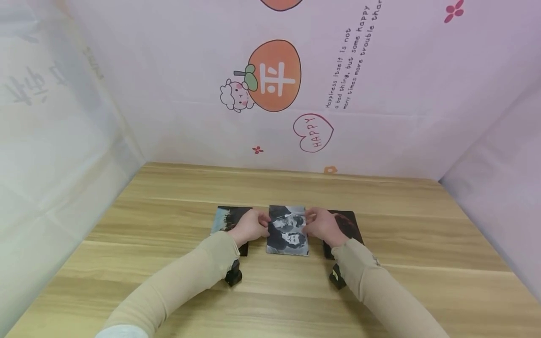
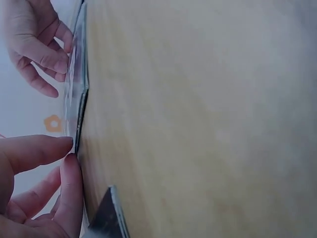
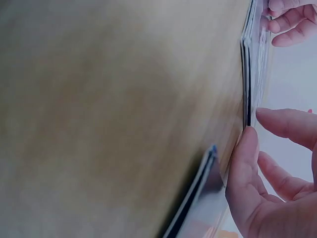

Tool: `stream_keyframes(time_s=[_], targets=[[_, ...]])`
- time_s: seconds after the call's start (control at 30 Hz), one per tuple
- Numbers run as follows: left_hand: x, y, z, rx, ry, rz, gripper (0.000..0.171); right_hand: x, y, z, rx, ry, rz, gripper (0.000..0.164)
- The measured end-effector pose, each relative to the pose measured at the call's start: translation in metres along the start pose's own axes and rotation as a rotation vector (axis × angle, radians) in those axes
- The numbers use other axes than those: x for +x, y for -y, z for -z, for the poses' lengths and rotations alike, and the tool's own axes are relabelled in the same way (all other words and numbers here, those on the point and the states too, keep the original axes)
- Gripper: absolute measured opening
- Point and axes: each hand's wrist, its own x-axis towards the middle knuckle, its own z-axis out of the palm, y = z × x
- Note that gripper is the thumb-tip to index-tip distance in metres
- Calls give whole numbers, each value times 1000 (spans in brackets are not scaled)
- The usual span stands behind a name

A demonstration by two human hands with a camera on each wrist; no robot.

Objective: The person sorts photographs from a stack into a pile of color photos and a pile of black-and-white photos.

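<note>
A thin flat case with a black-and-white portrait cover [image 1: 288, 241] lies in the middle of the wooden table, between both hands. My left hand [image 1: 250, 226] pinches its left edge; the left wrist view shows the thumb above the edge and a finger below. On the opposite side my right hand [image 1: 323, 227] pinches the right edge in the same manner. The right wrist view shows thin layers along the case's edge [image 3: 246, 74], with a dark slit between them. Glossy clear film covers its top [image 2: 74, 94].
Under the left forearm lies a second flat case [image 1: 220, 220], dark with light blue. A dark case with some red [image 1: 352, 225] is partly hidden by the right hand. Bare wood table [image 1: 287, 300] extends in front; a printed white cloth wall [image 1: 190, 131] stands behind.
</note>
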Motion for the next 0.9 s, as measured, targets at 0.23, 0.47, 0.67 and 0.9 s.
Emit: stream_keyframes(time_s=[0.23,0.47,0.67,0.9], targets=[[1,5,3,-87,23,-22,32,-9,7,5,51,-3,14,46],[-3,4,12,-168,2,-42,34,-16,19,5,78,46,30,47],[-14,7,19,-203,-15,-50,35,-23,26,0,121,72,55,46],[-28,8,32,-225,-25,-28,35,-29,36,-5,173,93,87,45]])
